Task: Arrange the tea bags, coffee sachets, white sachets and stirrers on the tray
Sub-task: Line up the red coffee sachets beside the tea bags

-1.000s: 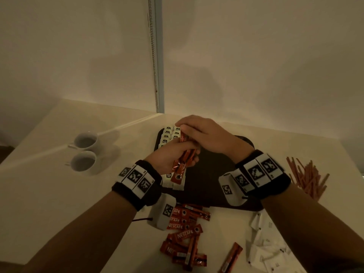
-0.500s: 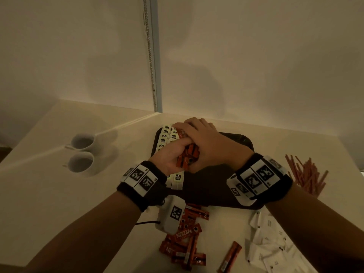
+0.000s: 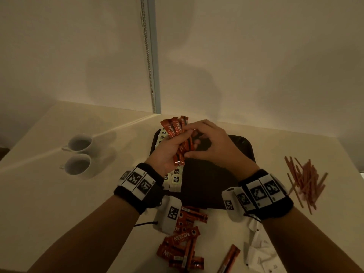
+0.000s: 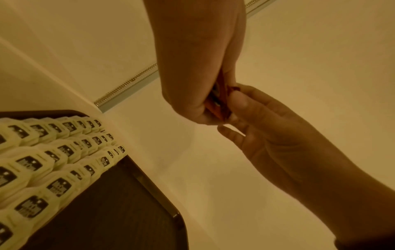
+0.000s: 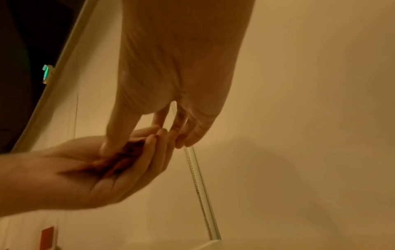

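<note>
My left hand grips a bundle of coffee sachets above the dark tray, fingers curled round the sticks, while my right hand pinches the bundle's lower end between thumb and fingertips, seemingly squaring it up. Beneath, the tea bags lie in neat rows along the tray's left side, the one group that looks finished; the rest of the tray lies bare. More coffee sachets lie scattered on the tabletop at the tray's near edge, the white sachets in a loose heap to their right, the stirrers piled right of the tray. Two white cups stand off to the left. By my reckoning, most of the arranging remains.
</note>
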Available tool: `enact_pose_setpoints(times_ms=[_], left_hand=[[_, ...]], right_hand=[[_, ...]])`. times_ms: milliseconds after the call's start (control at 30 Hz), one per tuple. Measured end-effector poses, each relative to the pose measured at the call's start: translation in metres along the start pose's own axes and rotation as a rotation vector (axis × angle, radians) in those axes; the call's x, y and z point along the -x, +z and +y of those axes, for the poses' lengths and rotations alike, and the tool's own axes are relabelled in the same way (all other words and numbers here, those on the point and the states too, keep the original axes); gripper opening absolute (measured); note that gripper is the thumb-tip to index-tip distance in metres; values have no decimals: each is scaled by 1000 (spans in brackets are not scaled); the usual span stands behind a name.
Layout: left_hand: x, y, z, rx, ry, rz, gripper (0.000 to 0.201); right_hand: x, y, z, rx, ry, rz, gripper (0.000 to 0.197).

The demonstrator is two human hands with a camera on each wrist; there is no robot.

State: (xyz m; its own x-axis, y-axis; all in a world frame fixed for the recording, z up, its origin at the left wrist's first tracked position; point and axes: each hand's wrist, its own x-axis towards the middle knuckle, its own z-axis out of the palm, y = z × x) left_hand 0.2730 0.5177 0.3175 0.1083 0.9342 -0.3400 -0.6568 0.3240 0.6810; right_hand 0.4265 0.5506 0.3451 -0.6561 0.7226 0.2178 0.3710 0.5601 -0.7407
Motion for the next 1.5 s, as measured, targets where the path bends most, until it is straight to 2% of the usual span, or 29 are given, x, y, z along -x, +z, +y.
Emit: enact_pose_setpoints(times_ms=[133,267,300,400,500,667,800,900,967,1033,1100,1233,1367,1500], left_hand=[[-4,-1,-1,-21,21,0,31],[-6,-1,-1,-71,25,34,57],[-6,0,-1,-99,33,47,56],[-8,0,-3,-254,59,55,36],[-10,-2,-3,-400,71,35,30],[-9,-2,-3,-472,101,61,30],[-9,0,-7,-641,185,57,26],[-10,0,-6,-576,226,115,8],[-10,-1,-1,-515,235,148,6],[-10,-3,3,-502,226,129,9],[-9,-6,4,-508,220,106,9],[-8,-10,-1,-418,206,138,12],[-5,-13,-5,-364,196,169,17],[-5,-15,-2,-411,306,275,16]], right_hand=[[2,4,1,-130,53,41,66],[6,7,4,-210,66,84,46],[7,9,3,-213,80,97,48],[5,18,3,-147,143,180,64],[3,18,7,-197,225,297,61],[8,12,10,-444,301,364,69],[9,15,12,-498,358,419,58],[11,10,9,-571,419,388,49],[15,5,5,-562,425,259,49],[18,2,2,-457,414,161,50],[19,0,3,-434,435,205,43],[18,-8,6,-552,486,393,16],[15,-10,5,-483,459,346,11],[14,-4,6,-521,503,312,15]])
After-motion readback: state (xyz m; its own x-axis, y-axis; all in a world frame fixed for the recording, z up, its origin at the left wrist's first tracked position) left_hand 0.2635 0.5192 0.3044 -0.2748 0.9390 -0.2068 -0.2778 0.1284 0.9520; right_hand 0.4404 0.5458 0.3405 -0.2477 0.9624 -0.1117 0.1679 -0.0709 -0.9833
